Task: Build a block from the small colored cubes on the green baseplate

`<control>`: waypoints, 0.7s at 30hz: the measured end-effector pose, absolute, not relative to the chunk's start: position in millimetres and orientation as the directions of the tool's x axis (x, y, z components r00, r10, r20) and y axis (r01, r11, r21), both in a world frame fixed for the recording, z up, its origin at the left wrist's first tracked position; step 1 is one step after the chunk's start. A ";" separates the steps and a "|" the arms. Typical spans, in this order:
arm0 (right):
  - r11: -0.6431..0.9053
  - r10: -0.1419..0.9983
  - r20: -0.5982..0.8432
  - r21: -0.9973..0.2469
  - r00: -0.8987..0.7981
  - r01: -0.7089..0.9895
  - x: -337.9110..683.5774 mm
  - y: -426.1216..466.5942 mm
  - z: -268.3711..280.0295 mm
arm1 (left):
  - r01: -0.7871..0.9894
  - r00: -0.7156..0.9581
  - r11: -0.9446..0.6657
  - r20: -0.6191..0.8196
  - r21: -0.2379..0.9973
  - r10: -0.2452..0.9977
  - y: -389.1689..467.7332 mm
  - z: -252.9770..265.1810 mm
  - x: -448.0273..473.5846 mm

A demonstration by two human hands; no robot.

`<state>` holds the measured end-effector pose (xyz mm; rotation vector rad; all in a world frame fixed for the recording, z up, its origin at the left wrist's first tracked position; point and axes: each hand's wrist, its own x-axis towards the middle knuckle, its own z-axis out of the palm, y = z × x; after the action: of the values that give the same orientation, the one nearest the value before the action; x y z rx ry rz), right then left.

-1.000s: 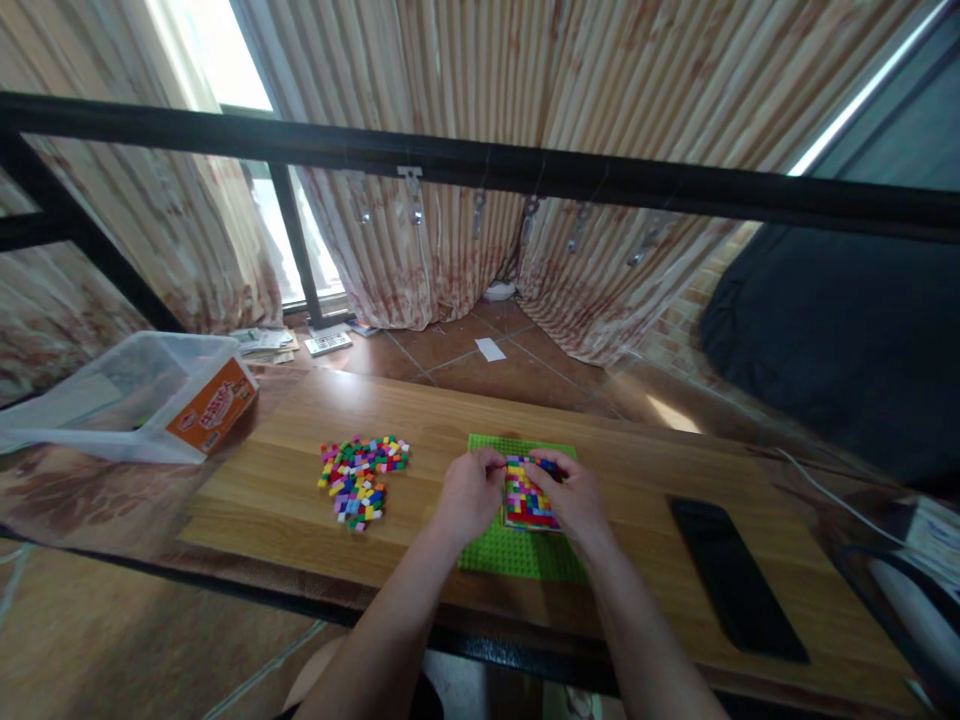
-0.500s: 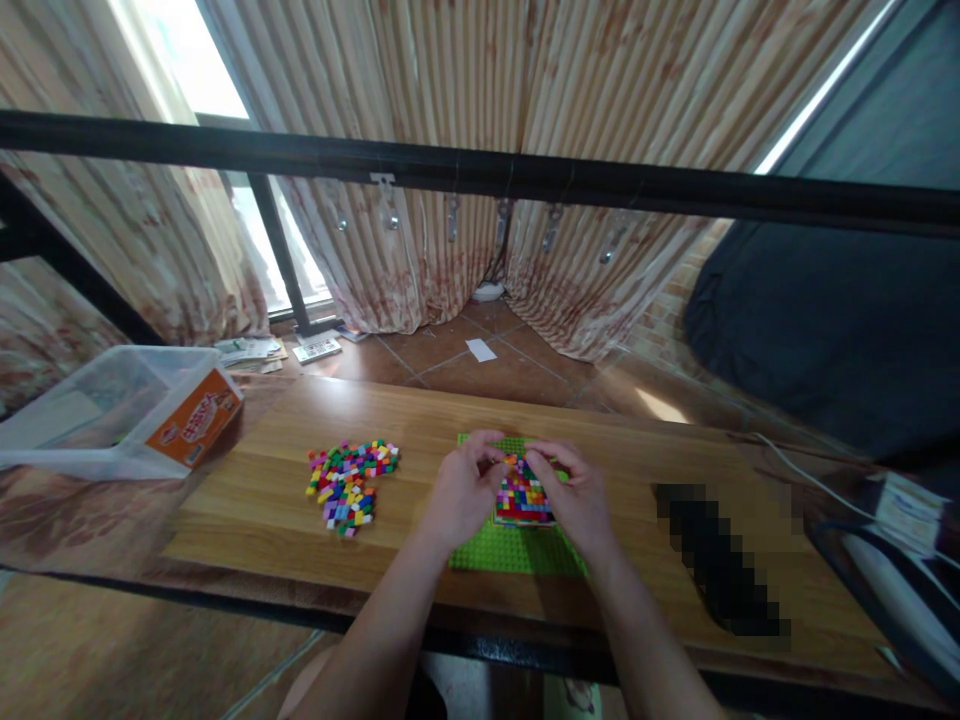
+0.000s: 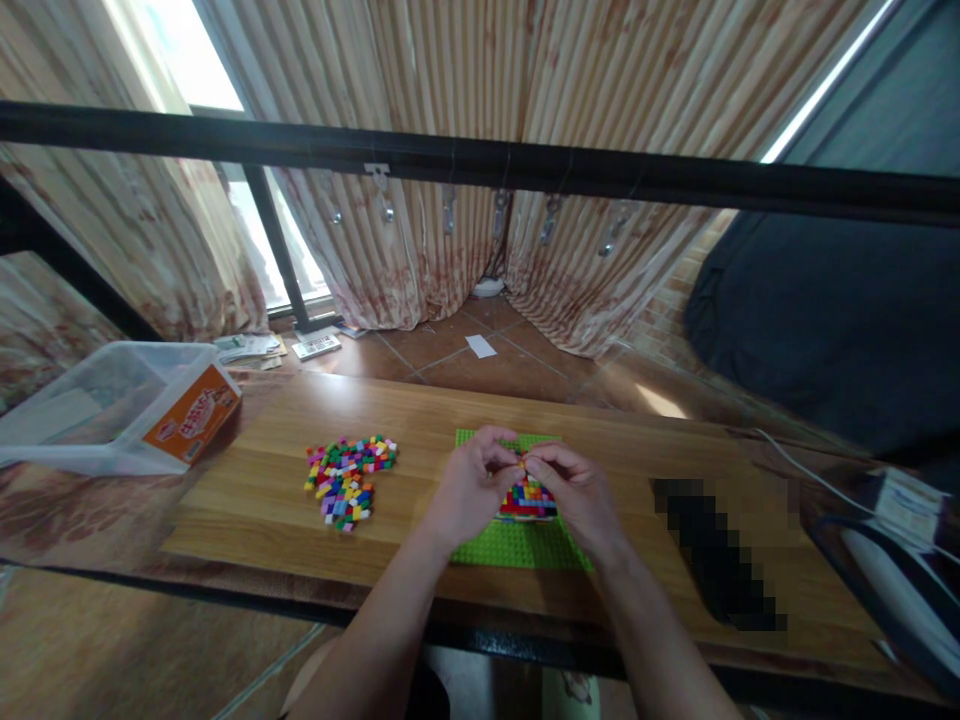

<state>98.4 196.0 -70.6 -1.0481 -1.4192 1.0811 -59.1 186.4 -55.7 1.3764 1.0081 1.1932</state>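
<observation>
My left hand (image 3: 472, 483) and my right hand (image 3: 576, 487) meet fingertip to fingertip above a block of multicoloured building bricks (image 3: 529, 498). Both hands are closed in a pinch. Between the fingertips shows a small orange-looking building brick (image 3: 523, 463), mostly covered by the fingers. The block rests on a green studded baseplate (image 3: 517, 552), and its far part is hidden behind my hands. To the left, a loose pile of small coloured bricks (image 3: 349, 480) lies on the wooden tabletop (image 3: 262, 500).
A clear plastic box (image 3: 97, 455) with an orange label stands beyond the table's left end. A pixelated dark object (image 3: 716, 555) lies on the right. A black bar (image 3: 480, 155) crosses in front of the curtains (image 3: 450, 80). A white cable (image 3: 810, 480) runs at the far right.
My fingertips have come together over the block, the right hand's having shifted slightly left, and now cover more of its far part. The view has tilted very slightly.
</observation>
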 end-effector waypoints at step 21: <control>0.067 0.979 0.000 -0.943 0.203 -0.325 101.7 203.0 -70.0 | 0.213 -0.087 -0.097 0.118 0.972 0.989 199.4 -72.9 -69.8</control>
<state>101.7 203.0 -70.0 -1.0250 -0.8350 1.1786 -69.8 199.4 -72.9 1.3980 1.3863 1.2588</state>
